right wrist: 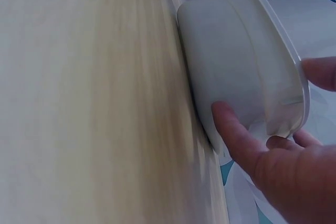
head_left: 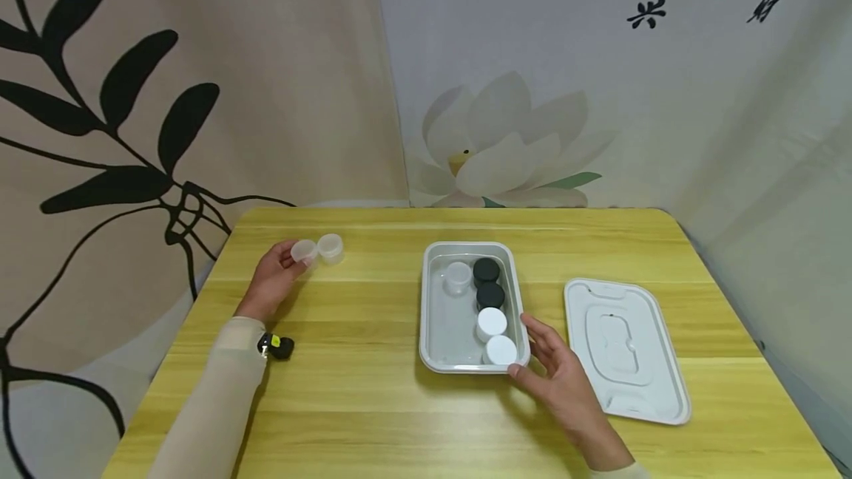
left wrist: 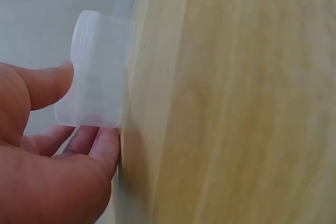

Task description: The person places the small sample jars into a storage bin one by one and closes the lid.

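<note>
My left hand (head_left: 274, 278) grips a small clear plastic jar (head_left: 304, 250) at the table's far left. In the left wrist view, the thumb presses the side of the jar (left wrist: 100, 69) and the other fingers lie under its edge. A second clear jar (head_left: 330, 248) stands right beside it. My right hand (head_left: 559, 375) holds the near right corner of a white rectangular box (head_left: 433, 316), its thumb on the front wall and fingers along the right side. Inside stand one clear jar (head_left: 458, 278), two black-lidded jars (head_left: 487, 271) and two white-lidded jars (head_left: 491, 323).
A white lid (head_left: 626, 350) lies flat on the wooden table (head_left: 346, 405), right of the box. Behind the table hangs a curtain (head_left: 319, 80) printed with leaves and a lotus. A dark device (head_left: 276, 346) is strapped to my left wrist.
</note>
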{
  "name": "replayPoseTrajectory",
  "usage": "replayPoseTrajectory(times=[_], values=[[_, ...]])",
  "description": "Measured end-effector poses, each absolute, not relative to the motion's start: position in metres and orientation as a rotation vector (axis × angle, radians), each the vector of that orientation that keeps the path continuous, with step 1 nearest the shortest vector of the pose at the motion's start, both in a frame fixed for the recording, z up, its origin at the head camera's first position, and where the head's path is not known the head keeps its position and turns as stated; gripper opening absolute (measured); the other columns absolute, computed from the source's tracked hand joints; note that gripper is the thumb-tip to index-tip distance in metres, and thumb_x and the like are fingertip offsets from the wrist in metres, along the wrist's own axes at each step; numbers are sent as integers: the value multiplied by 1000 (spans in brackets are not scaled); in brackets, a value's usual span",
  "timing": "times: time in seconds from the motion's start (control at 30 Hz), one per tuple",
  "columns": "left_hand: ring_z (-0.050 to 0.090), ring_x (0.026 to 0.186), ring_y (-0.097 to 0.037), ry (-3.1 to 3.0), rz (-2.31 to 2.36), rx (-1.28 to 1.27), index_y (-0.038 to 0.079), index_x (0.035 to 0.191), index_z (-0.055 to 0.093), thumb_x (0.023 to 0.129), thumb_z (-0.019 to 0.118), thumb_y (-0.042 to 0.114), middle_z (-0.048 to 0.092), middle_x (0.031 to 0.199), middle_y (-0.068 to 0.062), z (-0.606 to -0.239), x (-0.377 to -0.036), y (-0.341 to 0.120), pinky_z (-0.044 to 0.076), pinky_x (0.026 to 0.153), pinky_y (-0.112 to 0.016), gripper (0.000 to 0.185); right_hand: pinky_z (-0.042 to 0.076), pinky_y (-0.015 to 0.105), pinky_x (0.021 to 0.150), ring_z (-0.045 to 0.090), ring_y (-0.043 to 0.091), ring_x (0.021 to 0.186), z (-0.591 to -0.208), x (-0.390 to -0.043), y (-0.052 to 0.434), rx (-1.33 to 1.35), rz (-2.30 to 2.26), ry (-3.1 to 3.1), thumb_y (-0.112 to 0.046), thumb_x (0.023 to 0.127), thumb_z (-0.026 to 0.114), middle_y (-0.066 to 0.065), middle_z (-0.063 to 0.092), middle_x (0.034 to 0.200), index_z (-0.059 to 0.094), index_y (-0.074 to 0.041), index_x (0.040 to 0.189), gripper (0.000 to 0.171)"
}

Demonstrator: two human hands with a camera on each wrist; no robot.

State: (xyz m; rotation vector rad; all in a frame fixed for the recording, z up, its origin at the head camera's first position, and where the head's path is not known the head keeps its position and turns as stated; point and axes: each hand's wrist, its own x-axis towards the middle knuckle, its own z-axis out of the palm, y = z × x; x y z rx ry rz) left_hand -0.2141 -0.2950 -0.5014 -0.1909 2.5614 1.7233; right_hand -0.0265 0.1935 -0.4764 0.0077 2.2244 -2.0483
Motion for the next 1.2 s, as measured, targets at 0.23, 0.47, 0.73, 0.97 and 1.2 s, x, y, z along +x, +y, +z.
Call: replayPoseTrajectory(times=[0.23, 0.47, 0.73, 0.97, 1.2], values=[[53, 138, -26, 2550, 1761, -165, 0, 161, 38, 108, 63, 22, 48, 158, -25, -495, -204, -294, 46, 90, -5, 63, 47, 17, 106, 44, 42, 148, -477, -28, 195, -3, -2055, 2222, -2, 90, 80, 15, 48, 163, 43, -10, 160, 80], [51, 141, -27, 2536, 1783, -97, 6, 160, 41, 106, 67, 28, 49, 156, -20, -477, -186, -284, 50, 91, -7, 64, 46, 16, 106, 43, 42, 148, -477, -29, 195, 1, -2057, 2209, -2, 90, 80, 14, 46, 164, 41, -9, 161, 81], [55, 131, -14, 2440, 1837, 58, 10, 156, 49, 104, 71, 25, 53, 153, -14, -455, -172, -251, 52, 95, -11, 59, 44, 15, 106, 42, 43, 149, -478, -29, 195, -9, -2062, 2197, -3, 90, 80, 15, 45, 165, 40, -8, 161, 81], [52, 140, -26, 2305, 1847, 280, 15, 151, 54, 102, 73, 24, 57, 149, -8, -435, -169, -207, 53, 99, -17, 53, 47, 19, 106, 45, 40, 146, -479, -29, 194, -22, -2062, 2210, -2, 90, 80, 16, 47, 163, 41, -9, 161, 81], [58, 134, -28, 2215, 1775, 457, 16, 148, 57, 101, 75, 22, 61, 142, -8, -422, -172, -161, 57, 97, -24, 51, 46, 16, 106, 44, 41, 146, -478, -28, 194, -25, -2075, 2213, -1, 90, 79, 17, 48, 162, 42, -8, 160, 80]])
